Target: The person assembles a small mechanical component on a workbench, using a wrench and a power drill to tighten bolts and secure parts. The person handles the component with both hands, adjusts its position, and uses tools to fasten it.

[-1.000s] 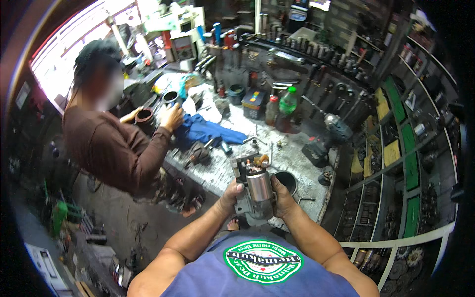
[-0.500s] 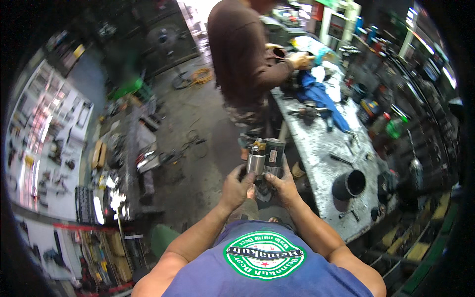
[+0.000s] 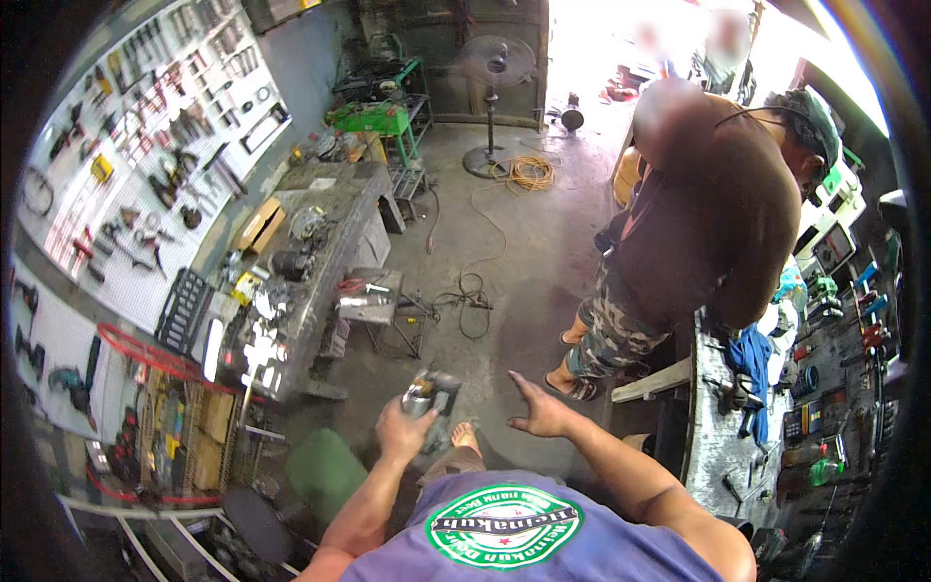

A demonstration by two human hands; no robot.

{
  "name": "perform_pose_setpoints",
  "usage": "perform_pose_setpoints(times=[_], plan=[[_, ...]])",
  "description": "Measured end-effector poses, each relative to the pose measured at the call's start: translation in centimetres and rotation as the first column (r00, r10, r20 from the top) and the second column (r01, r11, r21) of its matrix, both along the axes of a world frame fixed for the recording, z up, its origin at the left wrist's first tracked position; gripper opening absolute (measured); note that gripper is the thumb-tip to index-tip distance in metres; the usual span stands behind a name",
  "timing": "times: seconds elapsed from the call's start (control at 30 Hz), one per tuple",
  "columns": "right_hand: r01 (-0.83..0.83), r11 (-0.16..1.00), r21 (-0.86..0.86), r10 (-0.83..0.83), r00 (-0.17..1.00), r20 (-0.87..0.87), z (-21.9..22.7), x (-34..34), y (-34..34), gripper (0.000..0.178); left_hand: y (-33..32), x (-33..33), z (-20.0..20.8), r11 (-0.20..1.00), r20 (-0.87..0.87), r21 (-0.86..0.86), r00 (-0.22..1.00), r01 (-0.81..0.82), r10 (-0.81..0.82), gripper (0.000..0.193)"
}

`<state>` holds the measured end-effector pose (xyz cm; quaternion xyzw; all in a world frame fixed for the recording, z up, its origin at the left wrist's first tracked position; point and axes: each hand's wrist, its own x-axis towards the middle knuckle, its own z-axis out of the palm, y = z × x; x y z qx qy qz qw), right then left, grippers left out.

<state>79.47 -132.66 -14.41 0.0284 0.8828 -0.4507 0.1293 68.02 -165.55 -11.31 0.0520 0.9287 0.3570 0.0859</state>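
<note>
In my left hand [image 3: 400, 433] is a starter motor [image 3: 433, 390], with a silver cylinder beside a darker one. My fingers wrap round its near side, and motion blurs its far end. My right hand [image 3: 543, 407] is apart from it to the right, fingers spread and nothing in them. Concrete floor lies beneath both hands, and my bare foot [image 3: 465, 435] shows between them.
A person in a brown top [image 3: 722, 213] stands at the right workbench [image 3: 713, 427]. On the left are a cluttered bench [image 3: 364, 199], a small metal stand [image 3: 373, 308] and a tool wall [image 3: 145, 184]. A pedestal fan [image 3: 493, 107] and an orange cord [image 3: 531, 174] are farther off.
My right hand has let go of the starter motor and moved away, opening. The left hand has carried the motor leftward. The view has swung left, showing more floor and the left bench.
</note>
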Motion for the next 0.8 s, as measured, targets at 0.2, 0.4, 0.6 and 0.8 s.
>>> perform_pose_setpoints(times=[0.2,0.4,0.6,0.8], plan=[[0.359,0.888,0.287,-0.439,0.847,0.299,-12.7,0.3,8.9,0.115,-8.9,-10.9,-3.5,0.939,0.052,-0.249,0.965,-0.235,0.256,0.076],[0.252,0.918,0.306,-0.381,0.349,0.856,-21.7,4.7,15.4,0.08,-9.3,-20.5,-8.4,0.87,-0.073,-0.45,0.979,-0.202,0.189,0.067],[0.13,0.978,0.161,-0.204,0.485,0.851,-27.4,-9.5,23.8,0.055,-0.7,-29.2,-6.2,0.926,0.174,-0.288,0.937,-0.244,0.301,0.06],[-0.185,0.873,0.451,-0.159,0.767,0.622,-25.7,-37.6,35.2,0.053,7.4,-43.0,-6.8,0.951,-0.03,-0.109,0.957,-0.291,0.289,0.058]])
